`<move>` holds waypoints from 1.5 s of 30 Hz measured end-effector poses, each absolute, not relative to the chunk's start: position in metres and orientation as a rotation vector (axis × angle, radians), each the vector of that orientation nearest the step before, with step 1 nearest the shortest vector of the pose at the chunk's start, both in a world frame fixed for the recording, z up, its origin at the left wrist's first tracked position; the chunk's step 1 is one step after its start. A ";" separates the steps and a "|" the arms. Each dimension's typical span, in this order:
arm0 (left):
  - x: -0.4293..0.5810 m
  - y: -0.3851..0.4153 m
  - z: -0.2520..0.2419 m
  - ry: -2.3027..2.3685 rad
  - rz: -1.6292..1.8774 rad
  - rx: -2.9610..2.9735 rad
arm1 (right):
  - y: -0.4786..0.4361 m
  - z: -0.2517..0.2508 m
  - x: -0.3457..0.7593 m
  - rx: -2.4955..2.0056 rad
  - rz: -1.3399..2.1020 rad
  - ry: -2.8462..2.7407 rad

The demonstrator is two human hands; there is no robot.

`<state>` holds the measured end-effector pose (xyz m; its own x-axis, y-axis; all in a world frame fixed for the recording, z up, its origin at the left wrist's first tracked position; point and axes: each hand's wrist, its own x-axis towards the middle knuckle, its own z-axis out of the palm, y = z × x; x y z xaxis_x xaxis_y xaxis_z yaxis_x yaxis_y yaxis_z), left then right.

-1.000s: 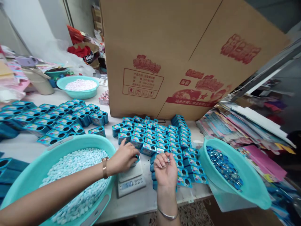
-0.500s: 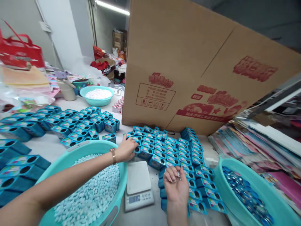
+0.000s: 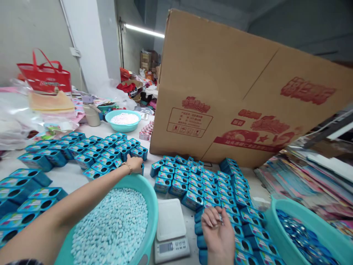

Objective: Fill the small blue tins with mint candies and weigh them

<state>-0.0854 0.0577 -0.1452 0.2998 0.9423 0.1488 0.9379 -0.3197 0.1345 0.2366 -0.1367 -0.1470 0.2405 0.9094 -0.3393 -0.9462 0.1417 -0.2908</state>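
Observation:
My left hand (image 3: 134, 164), with a bracelet at the wrist, reaches past the far rim of a turquoise basin (image 3: 154, 206) of pale blue candies (image 3: 113, 224). Its fingers are closed around a blue tin (image 3: 142, 169) at the edge of the left group of tins (image 3: 106, 162); the hand covers most of that tin. Palm up, my right hand (image 3: 218, 232) hovers over the near part of the right rows of blue tins (image 3: 195, 184). Its fingers are curled in, and a small light-coloured bit shows between them, too small to name.
A digital scale (image 3: 171, 224) stands between the basin and the right rows. At right is a turquoise tub (image 3: 275, 209) of shiny blue lids (image 3: 300, 235). A large cardboard box (image 3: 220, 81) stands behind the tins. Farther back are a bowl of white pieces (image 3: 122, 127) and a bottle (image 3: 92, 114).
My left hand has moved left from the right rows to a tin by the left group. My right hand stays curled above the right rows. The camera view has shifted.

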 end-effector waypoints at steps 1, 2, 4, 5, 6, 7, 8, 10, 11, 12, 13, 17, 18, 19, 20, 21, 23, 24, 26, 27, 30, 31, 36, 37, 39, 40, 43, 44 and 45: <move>-0.088 0.060 -0.144 1.828 0.323 2.509 | -0.137 -0.147 0.236 -0.483 1.353 0.089; -0.088 0.062 -0.141 1.835 0.347 2.506 | -0.138 -0.147 0.236 -0.473 1.360 0.091; -0.085 0.060 -0.127 1.844 0.422 2.513 | -0.140 -0.146 0.239 -0.463 1.352 0.094; -0.082 0.056 -0.116 1.843 0.464 2.520 | -0.141 -0.146 0.242 -0.461 1.339 0.095; -0.077 0.050 -0.104 1.836 0.505 2.530 | -0.143 -0.147 0.244 -0.459 1.324 0.091; -0.071 0.043 -0.091 1.808 0.532 2.560 | -0.144 -0.147 0.246 -0.459 1.309 0.084; -0.063 0.033 -0.079 1.754 0.541 2.611 | -0.145 -0.147 0.247 -0.462 1.297 0.071; -0.042 0.009 -0.064 1.570 0.502 2.740 | -0.145 -0.149 0.247 -0.475 1.289 0.030; -0.029 -0.005 -0.062 1.465 0.466 2.793 | -0.145 -0.150 0.245 -0.482 1.293 0.008; -0.014 -0.019 -0.064 1.365 0.426 2.830 | -0.145 -0.151 0.243 -0.486 1.303 -0.013; 0.001 -0.031 -0.072 1.280 0.381 2.850 | -0.145 -0.152 0.241 -0.487 1.314 -0.028; 0.051 -0.068 -0.124 1.123 0.156 2.820 | -0.149 -0.155 0.238 -0.493 1.339 -0.011; 0.058 -0.072 -0.134 1.114 0.101 2.796 | -0.151 -0.156 0.240 -0.498 1.338 0.004; 0.062 -0.075 -0.141 1.119 0.064 2.770 | -0.152 -0.156 0.241 -0.506 1.336 0.020; 0.063 -0.077 -0.143 1.132 0.058 2.748 | -0.154 -0.157 0.244 -0.517 1.333 0.037; 0.060 -0.077 -0.141 1.155 0.087 2.733 | -0.156 -0.157 0.246 -0.534 1.324 0.052; 0.043 -0.075 -0.129 1.243 0.241 2.710 | -0.159 -0.158 0.252 -0.583 1.285 0.079; 0.029 -0.074 -0.121 1.299 0.353 2.694 | -0.159 -0.158 0.254 -0.612 1.259 0.091; -0.003 -0.073 -0.108 1.407 0.559 2.635 | -0.159 -0.160 0.256 -0.661 1.220 0.113; -0.020 -0.075 -0.104 1.440 0.632 2.591 | -0.157 -0.161 0.256 -0.676 1.216 0.124; -0.069 -0.089 -0.109 1.577 0.700 2.386 | -0.150 -0.161 0.252 -0.682 1.243 0.135; -0.082 -0.096 -0.114 1.640 0.687 2.299 | -0.147 -0.161 0.250 -0.681 1.250 0.124; -0.111 -0.126 -0.133 1.930 0.508 1.847 | -0.130 -0.157 0.238 -0.723 1.248 0.025; -0.109 -0.129 -0.133 1.937 0.510 1.809 | -0.127 -0.157 0.236 -0.730 1.250 0.003; -0.103 -0.130 -0.132 1.886 0.552 1.821 | -0.122 -0.157 0.231 -0.738 1.263 -0.034; -0.099 -0.128 -0.132 1.836 0.576 1.860 | -0.120 -0.156 0.228 -0.738 1.277 -0.038; -0.085 -0.122 -0.136 1.633 0.597 2.011 | -0.114 -0.155 0.221 -0.716 1.320 0.017; -0.080 -0.120 -0.138 1.558 0.592 2.065 | -0.112 -0.154 0.219 -0.701 1.331 0.039; -0.074 -0.118 -0.140 1.484 0.585 2.121 | -0.110 -0.153 0.217 -0.683 1.342 0.052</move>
